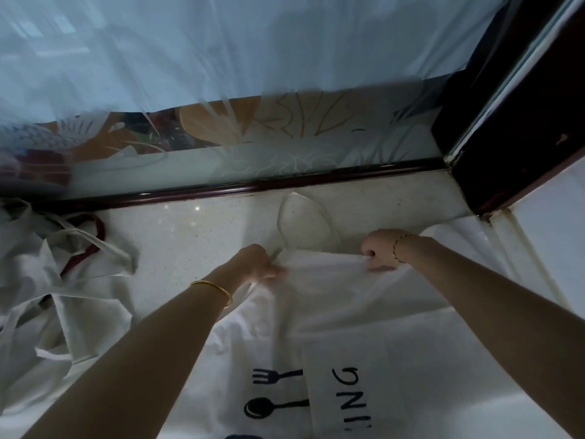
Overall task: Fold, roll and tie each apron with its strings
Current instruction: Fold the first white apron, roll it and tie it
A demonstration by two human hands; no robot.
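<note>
The right hand [380,248] closes in a fist on the top edge of the printed white apron [348,312], centre of the frame. The left hand [261,264], a little blurred, pinches the same edge. For a clean fold, both should pull evenly, with the neck loop [279,217] lying flat on the bench [190,229].

The white apron [364,327] carries black letters "ING", seen upside down, beside printed fork and spoon signs.
</note>
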